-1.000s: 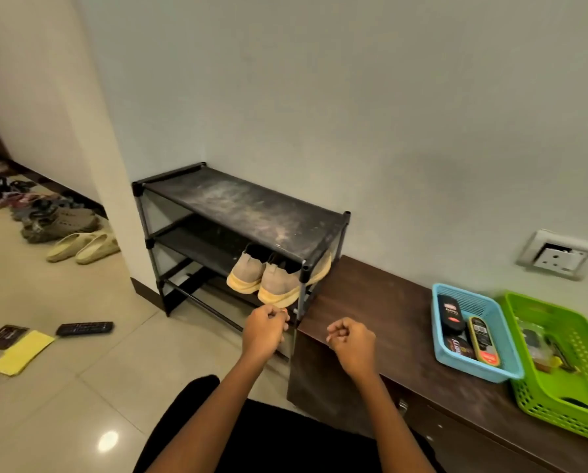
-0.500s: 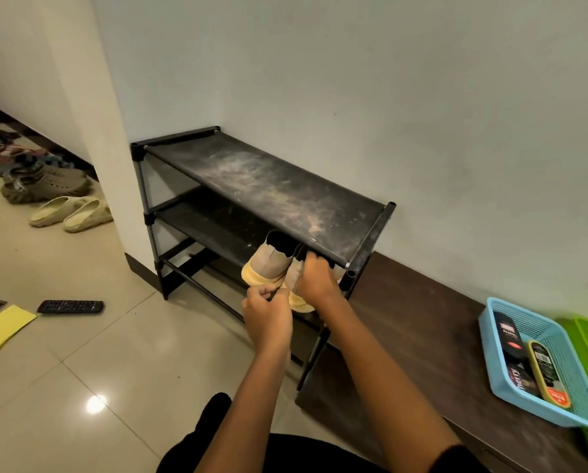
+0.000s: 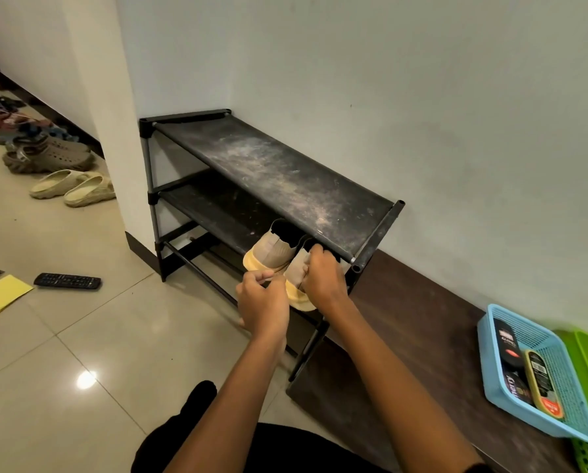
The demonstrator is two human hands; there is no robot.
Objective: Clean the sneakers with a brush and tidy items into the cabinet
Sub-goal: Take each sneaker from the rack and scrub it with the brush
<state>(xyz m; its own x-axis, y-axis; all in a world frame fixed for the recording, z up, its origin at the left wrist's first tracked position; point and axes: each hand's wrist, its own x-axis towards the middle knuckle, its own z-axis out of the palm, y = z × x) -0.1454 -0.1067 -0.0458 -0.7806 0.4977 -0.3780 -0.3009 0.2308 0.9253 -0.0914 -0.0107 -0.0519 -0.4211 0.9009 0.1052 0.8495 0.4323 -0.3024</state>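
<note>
My right hand [image 3: 323, 281] gripped a sneaker [image 3: 295, 278] by its heel; my left hand [image 3: 263, 302] curled just beside those fingers, grasp unclear.

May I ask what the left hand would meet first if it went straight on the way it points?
Most likely the heel of the left sneaker, just ahead of the left hand, though depth is unclear.

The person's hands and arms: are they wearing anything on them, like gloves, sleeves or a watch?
No gloves: the left hand and right hand are bare, with no ring or watch showing. Both forearms are uncovered; a dark sleeve edge just shows on the right arm at the frame's bottom.
</note>
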